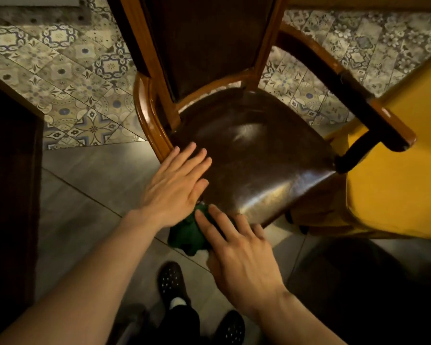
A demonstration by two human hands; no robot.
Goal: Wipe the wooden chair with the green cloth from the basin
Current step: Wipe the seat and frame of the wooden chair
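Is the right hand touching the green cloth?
Touching. The head view shows the right hand with its fingers lying on the green cloth at the seat's front edge.

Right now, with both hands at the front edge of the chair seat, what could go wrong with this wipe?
The green cloth is bunched at the seat's front edge, partly hanging off, under the right hand; it could slip to the floor. Bunched like that, it may only smear a narrow strip. The left hand lies flat on the wooden chair seat, perhaps leaving fresh marks on the glossy surface.
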